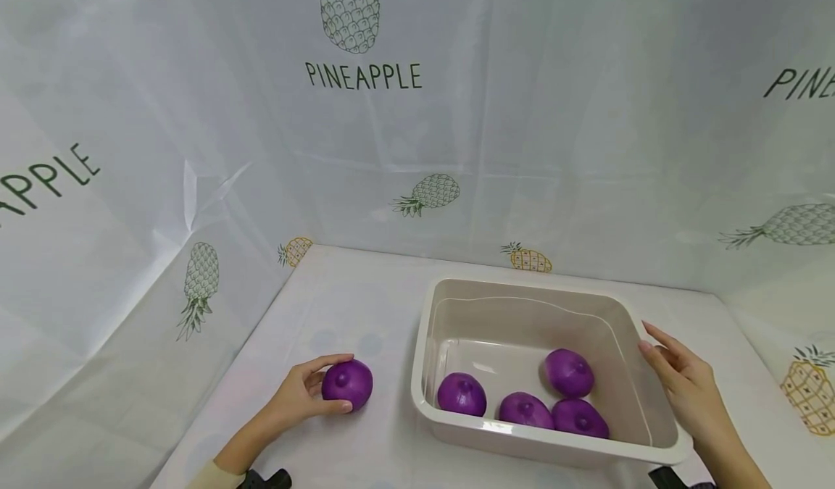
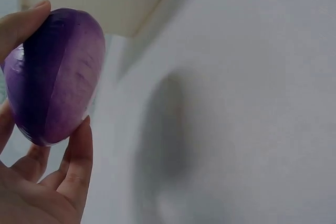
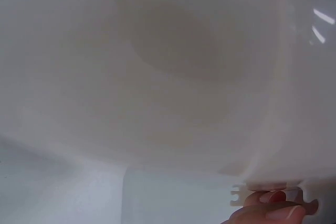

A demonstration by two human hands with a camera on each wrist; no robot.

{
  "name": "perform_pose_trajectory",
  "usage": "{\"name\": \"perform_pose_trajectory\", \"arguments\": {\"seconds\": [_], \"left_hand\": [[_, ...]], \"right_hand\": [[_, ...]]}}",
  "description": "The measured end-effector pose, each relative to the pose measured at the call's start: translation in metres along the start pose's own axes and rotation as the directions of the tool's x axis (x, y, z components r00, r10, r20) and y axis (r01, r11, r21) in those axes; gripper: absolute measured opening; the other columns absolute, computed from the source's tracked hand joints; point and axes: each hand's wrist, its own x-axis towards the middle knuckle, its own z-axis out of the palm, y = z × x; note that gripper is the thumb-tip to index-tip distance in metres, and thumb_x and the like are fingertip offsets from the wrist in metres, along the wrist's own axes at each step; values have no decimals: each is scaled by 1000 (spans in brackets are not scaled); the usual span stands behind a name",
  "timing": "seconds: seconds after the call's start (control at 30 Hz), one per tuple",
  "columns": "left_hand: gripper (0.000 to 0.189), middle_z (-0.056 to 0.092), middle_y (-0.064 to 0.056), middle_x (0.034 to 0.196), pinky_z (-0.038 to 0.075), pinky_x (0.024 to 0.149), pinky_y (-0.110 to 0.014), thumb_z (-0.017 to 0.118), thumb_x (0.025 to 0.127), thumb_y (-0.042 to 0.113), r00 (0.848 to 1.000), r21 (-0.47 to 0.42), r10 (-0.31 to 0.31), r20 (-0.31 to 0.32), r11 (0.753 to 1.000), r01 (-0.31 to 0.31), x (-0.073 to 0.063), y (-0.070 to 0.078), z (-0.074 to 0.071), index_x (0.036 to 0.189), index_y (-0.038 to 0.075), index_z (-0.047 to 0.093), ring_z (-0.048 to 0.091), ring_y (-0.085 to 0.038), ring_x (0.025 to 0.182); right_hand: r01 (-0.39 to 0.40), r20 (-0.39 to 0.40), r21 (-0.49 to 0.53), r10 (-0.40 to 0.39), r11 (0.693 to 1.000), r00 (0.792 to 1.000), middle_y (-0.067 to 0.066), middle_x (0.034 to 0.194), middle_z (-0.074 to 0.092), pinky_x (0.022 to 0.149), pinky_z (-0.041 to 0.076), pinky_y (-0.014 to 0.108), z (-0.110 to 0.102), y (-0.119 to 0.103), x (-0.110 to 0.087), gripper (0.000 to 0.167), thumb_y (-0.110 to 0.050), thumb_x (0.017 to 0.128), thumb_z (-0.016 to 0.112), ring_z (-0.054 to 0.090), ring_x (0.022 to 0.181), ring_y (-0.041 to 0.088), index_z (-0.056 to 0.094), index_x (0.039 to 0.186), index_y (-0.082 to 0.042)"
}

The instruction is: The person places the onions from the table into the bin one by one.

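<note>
My left hand (image 1: 296,398) grips a smooth purple fruit-like object (image 1: 348,385), round with a small nub, between the thumb and fingers. In the left wrist view the same purple object (image 2: 58,77) looks longer and egg-shaped, held above the white surface with its shadow beneath. To its right stands a beige plastic bin (image 1: 509,290) with several more purple objects (image 1: 462,394) inside. At the bin's right side my right hand (image 1: 688,380) holds the rim. The right wrist view shows its fingertips (image 3: 286,213) at the bin's edge; the rest of the hand is out of sight there.
A white cloth-covered table (image 1: 365,286) lies under the bin. White sheeting (image 1: 554,112) printed with pineapples rises behind and along both sides.
</note>
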Motion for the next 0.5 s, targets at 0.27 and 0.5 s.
{"name": "perform_pose_trajectory", "arguments": {"seconds": [0.27,0.5], "left_hand": [[70,53,-18,142,50,96,-26,89,74,6,996,59,83,-39,995,-80,11,30,-7,137,10,59,59,-18,121],[69,55,-13,140,50,97,-28,89,74,7,990,86,135,-32,988,-131,21,59,-8,137,12,59,59,-23,121]], "right_hand": [[2,-1,-3,-2,1000,1000,-9,78,64,51,48,22,0,0,0,48,-13,103,56,55,65,5,44,148,0],[4,-4,-9,-4,1000,1000,-11,78,65,52,50,22,0,0,1,48,-13,104,55,57,65,5,44,148,1]]}}
